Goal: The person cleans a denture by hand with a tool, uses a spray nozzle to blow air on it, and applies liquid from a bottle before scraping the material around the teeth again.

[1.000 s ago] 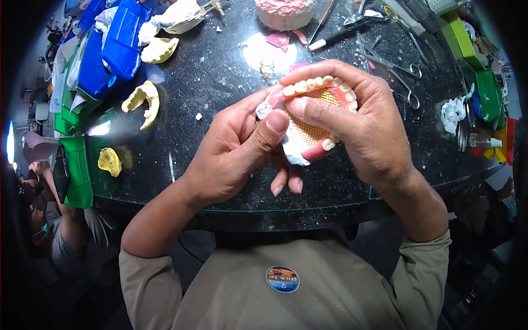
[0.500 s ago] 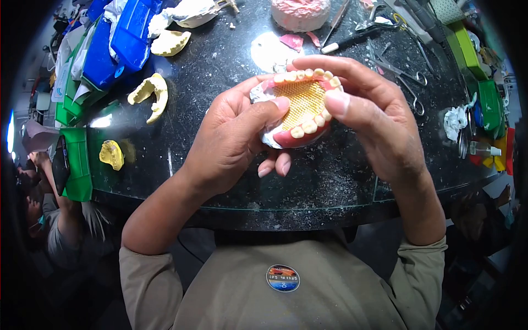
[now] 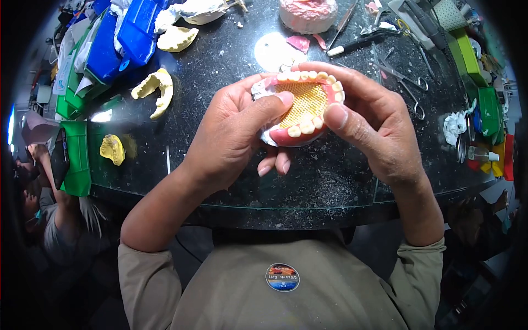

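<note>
Between my two hands sits a denture (image 3: pixel 306 106) with pink gum, a row of cream teeth and a gold mesh plate across its middle. White plaster shows at its left end. My left hand (image 3: pixel 236 118) is closed on that end, its thumb pressed on the mesh and its fingers underneath. My right hand (image 3: pixel 377 118) holds the other side, thumb tip against the teeth at the front of the arch and fingers curled behind the far rim. The undersides of the denture and most fingertips are hidden.
Yellow plaster casts (image 3: pixel 154 92) lie on the black table (image 3: pixel 231 212) at left, near blue bins (image 3: pixel 137 33). A pink-topped plaster block (image 3: pixel 308 14), scissors-like tools (image 3: pixel 404 77) and a knife (image 3: pixel 352 44) lie at the back. Another person's arm (image 3: pixel 63 187) is at far left.
My right thumb has slid slightly left and down along the teeth, uncovering more of the front ones. The table items appear shifted slightly as the camera view moved. Both hands keep hold of the denture.
</note>
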A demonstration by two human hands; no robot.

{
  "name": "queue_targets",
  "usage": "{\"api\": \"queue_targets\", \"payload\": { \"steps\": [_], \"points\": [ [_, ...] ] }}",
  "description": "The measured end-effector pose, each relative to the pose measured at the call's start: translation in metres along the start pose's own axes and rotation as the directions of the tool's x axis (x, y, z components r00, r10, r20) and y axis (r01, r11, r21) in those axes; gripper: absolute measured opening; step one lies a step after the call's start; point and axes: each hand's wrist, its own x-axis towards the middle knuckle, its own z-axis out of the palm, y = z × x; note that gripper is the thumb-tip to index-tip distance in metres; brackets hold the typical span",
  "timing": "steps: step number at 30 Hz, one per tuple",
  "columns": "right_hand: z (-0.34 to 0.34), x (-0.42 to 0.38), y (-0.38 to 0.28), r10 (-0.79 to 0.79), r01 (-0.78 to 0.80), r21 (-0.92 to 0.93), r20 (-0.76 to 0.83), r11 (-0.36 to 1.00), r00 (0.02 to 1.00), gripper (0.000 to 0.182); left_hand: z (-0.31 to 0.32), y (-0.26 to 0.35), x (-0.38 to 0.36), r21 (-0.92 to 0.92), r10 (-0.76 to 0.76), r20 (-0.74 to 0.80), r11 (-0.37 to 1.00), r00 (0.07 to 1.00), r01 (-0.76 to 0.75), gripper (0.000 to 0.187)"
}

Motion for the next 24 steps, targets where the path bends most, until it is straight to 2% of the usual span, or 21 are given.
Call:
{"api": "queue_targets", "payload": {
  "steps": [2, 3, 4, 6, 7, 8, 9, 10, 12, 13, 14, 15, 16, 17, 18, 20, 21, 22, 23, 24],
  "points": [
    [0.002, -0.003, -0.002, -0.084, 0.078, -0.116, -0.054, 0.99, 0.995, 0.053, -0.001, 0.001, -0.002, 0.027, 0.044, -0.005, 0.999, 0.999, -0.043, 0.032],
    [0.004, -0.003, -0.004, -0.134, 0.121, -0.174, -0.069, 0.977, 0.989, 0.055, -0.003, 0.004, -0.003, 0.073, 0.111, -0.032, 0.991, 0.993, -0.109, 0.029],
    [0.001, -0.004, -0.003, -0.281, 0.23, -0.359, -0.097, 0.905, 0.955, 0.048, -0.004, 0.014, -0.008, 0.144, 0.152, -0.057, 0.979, 0.987, -0.143, 0.029],
    [-0.002, -0.005, -0.008, -0.439, 0.378, -0.385, -0.081, 0.842, 0.895, 0.032, -0.013, 0.033, -0.028, 0.083, 0.32, -0.072, 0.946, 0.945, -0.315, 0.033],
    [0.002, -0.007, -0.012, -0.495, 0.415, -0.459, -0.065, 0.786, 0.866, 0.026, -0.023, 0.04, -0.041, -0.019, 0.442, -0.126, 0.894, 0.888, -0.447, 0.033],
    [0.01, -0.011, -0.017, -0.55, 0.446, -0.529, -0.047, 0.722, 0.834, 0.022, -0.032, 0.035, -0.059, 0.245, 0.661, -0.326, 0.75, 0.676, -0.615, 0.034],
    [0.025, -0.016, -0.022, -0.552, 0.472, -0.572, 0.041, 0.671, 0.833, 0.025, -0.04, 0.031, -0.076, 0.555, 0.792, -0.482, 0.607, 0.374, -0.569, 0.036],
    [0.039, -0.022, -0.027, -0.549, 0.504, -0.606, 0.129, 0.616, 0.826, 0.028, -0.086, 0.042, -0.109, -0.13, 0.788, -0.032, 0.606, 0.614, -0.785, 0.041],
    [0.076, -0.034, -0.033, -0.433, 0.563, -0.445, 0.364, 0.697, 0.825, 0.022, -0.104, 0.037, -0.156, -0.111, 0.801, -0.12, 0.576, 0.586, -0.81, 0.04],
    [0.095, -0.039, -0.023, -0.384, 0.574, -0.326, 0.491, 0.751, 0.782, 0.022, -0.112, 0.033, -0.179, -0.097, 0.801, -0.156, 0.57, 0.578, -0.816, 0.041],
    [0.117, -0.046, -0.006, -0.344, 0.595, -0.284, 0.601, 0.751, 0.722, 0.018, -0.121, 0.027, -0.205, -0.075, 0.794, -0.177, 0.579, 0.582, -0.812, 0.043],
    [0.139, -0.05, 0.009, -0.245, 0.559, -0.284, 0.683, 0.779, 0.688, 0.016, -0.14, 0.013, -0.233, -0.057, 0.8, -0.278, 0.539, 0.532, -0.84, 0.044],
    [0.162, -0.051, 0.021, -0.087, 0.479, -0.327, 0.748, 0.815, 0.658, 0.023, -0.15, -0.001, -0.255, -0.035, 0.796, -0.377, 0.498, 0.473, -0.866, 0.045],
    [0.185, -0.046, 0.032, 0.058, 0.355, -0.35, 0.779, 0.867, 0.625, 0.028, -0.159, -0.013, -0.275, 0.041, 0.822, -0.309, 0.515, 0.479, -0.856, 0.042],
    [0.208, -0.044, 0.056, 0.04, 0.324, -0.315, 0.769, 0.892, 0.637, 0.029, -0.163, -0.023, -0.29, 0.108, 0.802, -0.389, 0.528, 0.453, -0.842, 0.042],
    [0.249, -0.033, 0.109, 0.017, 0.395, -0.377, 0.741, 0.837, 0.671, 0.04, -0.167, -0.045, -0.314, 0.226, 0.737, -0.555, 0.58, 0.386, -0.783, 0.043],
    [0.269, -0.025, 0.132, 0.198, 0.189, -0.428, 0.708, 0.884, 0.678, 0.048, -0.16, -0.049, -0.314, 0.299, 0.725, -0.589, 0.606, 0.357, -0.737, 0.041],
    [0.287, -0.016, 0.152, 0.321, 0.062, -0.487, 0.661, 0.871, 0.678, 0.059, -0.169, -0.058, -0.321, 0.307, 0.708, -0.62, 0.616, 0.338, -0.725, 0.038],
    [0.307, -0.011, 0.2, 0.243, 0.225, -0.65, 0.548, 0.725, 0.801, 0.068, -0.178, -0.066, -0.328, 0.315, 0.69, -0.65, 0.627, 0.319, -0.713, 0.035],
    [0.326, 0.008, 0.222, 0.295, 0.255, -0.772, 0.492, 0.582, 0.819, 0.07, -0.185, -0.069, -0.33, 0.364, 0.746, -0.59, 0.588, 0.309, -0.722, 0.033]
  ]
}}
